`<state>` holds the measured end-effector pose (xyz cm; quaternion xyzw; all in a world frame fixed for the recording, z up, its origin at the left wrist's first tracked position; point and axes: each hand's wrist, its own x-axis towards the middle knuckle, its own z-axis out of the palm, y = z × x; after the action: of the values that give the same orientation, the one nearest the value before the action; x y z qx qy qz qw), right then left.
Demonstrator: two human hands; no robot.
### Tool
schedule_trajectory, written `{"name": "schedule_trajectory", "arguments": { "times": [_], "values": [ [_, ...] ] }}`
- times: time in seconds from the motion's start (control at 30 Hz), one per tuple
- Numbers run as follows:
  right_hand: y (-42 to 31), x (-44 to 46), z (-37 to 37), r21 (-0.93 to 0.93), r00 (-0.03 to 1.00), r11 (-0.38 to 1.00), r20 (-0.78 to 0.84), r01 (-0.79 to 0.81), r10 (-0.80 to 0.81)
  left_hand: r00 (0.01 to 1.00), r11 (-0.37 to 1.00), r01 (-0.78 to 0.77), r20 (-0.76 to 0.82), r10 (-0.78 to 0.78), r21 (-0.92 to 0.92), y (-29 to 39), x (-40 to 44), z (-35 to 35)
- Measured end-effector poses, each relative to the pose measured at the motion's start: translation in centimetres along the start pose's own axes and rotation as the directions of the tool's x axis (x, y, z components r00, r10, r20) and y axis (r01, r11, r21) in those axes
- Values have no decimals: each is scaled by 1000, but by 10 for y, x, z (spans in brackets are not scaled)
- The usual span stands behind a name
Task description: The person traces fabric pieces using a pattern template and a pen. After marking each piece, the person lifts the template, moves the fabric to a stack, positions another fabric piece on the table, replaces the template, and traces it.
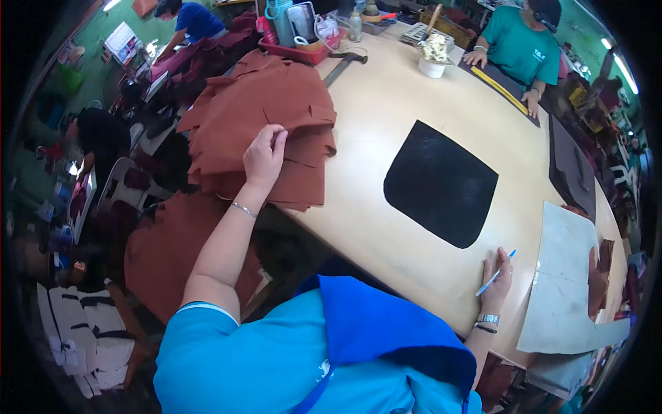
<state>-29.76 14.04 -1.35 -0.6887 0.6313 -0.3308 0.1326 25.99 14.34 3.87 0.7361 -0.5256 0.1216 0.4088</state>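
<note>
Two hands busy: the left hand (263, 160) pinches a brown sheet (241, 103) between its fingers on the stack (303, 190) by the counter's (362, 96) edge, where one hard tug could drag layers off, while the right hand (496, 293) grips a pen (491, 278) near the black piece (441, 186).

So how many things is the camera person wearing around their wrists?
3 that show: a thin bracelet by the left hand, which is at the brown stack; a silvery watch-like band and a dark bracelet by the right hand, which holds the pen. Others may be hidden.
</note>
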Motion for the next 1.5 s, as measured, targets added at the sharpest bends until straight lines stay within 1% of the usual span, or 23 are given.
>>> {"name": "schedule_trajectory", "arguments": {
  "times": [0.1,0.17,0.2,0.27,0.3,0.33,0.37,0.4,0.43,0.47,0.5,0.6,0.67,0.77,0.87,0.9,1.03,1.13,1.2,1.27,1.37,1.47,1.5],
  "values": [
    [6,0,4,15,998,1000,-63,22,-21,975,977,-114,-208,76,-178,34,26,19],
    [7,0,4,26,999,1000,-34,-9,10,932,903,-336,-232,279,-266,72,37,35],
    [6,-1,3,27,999,999,-21,-28,29,931,874,-362,-163,325,-323,86,36,52],
    [-1,-2,1,78,993,994,-95,77,-69,810,773,-585,-116,575,-247,132,18,81],
    [-11,-2,1,87,975,982,-158,168,-153,744,675,-646,-94,662,-358,165,2,88],
    [-23,-2,0,86,945,961,-222,263,-239,557,563,-826,127,821,-17,186,-21,97],
    [-40,-4,-3,116,916,923,-217,367,-337,467,479,-813,121,876,-332,211,-43,94],
    [-57,-7,-4,146,877,874,-214,463,-429,471,324,-682,-55,880,-656,226,-75,111],
    [-62,-11,1,89,863,861,-129,501,-489,380,240,-720,-80,922,-651,237,-100,108],
    [-68,-14,2,64,856,853,-45,517,-515,290,208,-673,6,957,-710,245,-114,96],
    [-74,-16,2,43,842,843,39,537,-538,380,205,-603,-51,924,-771,248,-126,91],
    [-74,-20,-3,18,846,856,142,517,-514,575,362,-363,99,812,-859,237,-131,76],
    [-71,-21,-6,33,847,854,113,520,-520,607,508,-326,235,759,-797,212,-128,71],
    [-75,-21,-13,37,858,858,39,512,-513,572,654,-469,361,737,-593,176,-120,59],
    [-99,-15,-29,227,921,898,17,376,-390,702,683,-372,291,650,-629,166,-121,46],
    [-104,-13,-36,230,916,898,59,375,-398,718,659,-435,205,665,-614,171,-116,36],
    [-126,-4,-78,232,906,908,165,348,-389,641,541,-631,20,767,-556,183,-80,0],
    [-152,0,-125,233,912,914,165,333,-374,500,470,-681,114,859,-562,191,-39,-37],
    [-164,-4,-153,255,930,921,147,295,-338,448,514,-658,263,854,-550,205,-11,-66],
    [-175,-9,-184,223,923,917,124,332,-364,464,555,-548,325,824,-625,202,12,-95],
    [-192,-11,-230,406,862,879,320,250,-393,455,492,-335,319,831,-804,205,42,-137],
    [-199,10,-238,300,831,929,442,218,-338,452,451,-149,345,822,-880,206,73,-132],
    [-197,24,-238,228,813,954,505,197,-289,464,603,-189,471,751,-775,211,85,-120]
  ]
}}
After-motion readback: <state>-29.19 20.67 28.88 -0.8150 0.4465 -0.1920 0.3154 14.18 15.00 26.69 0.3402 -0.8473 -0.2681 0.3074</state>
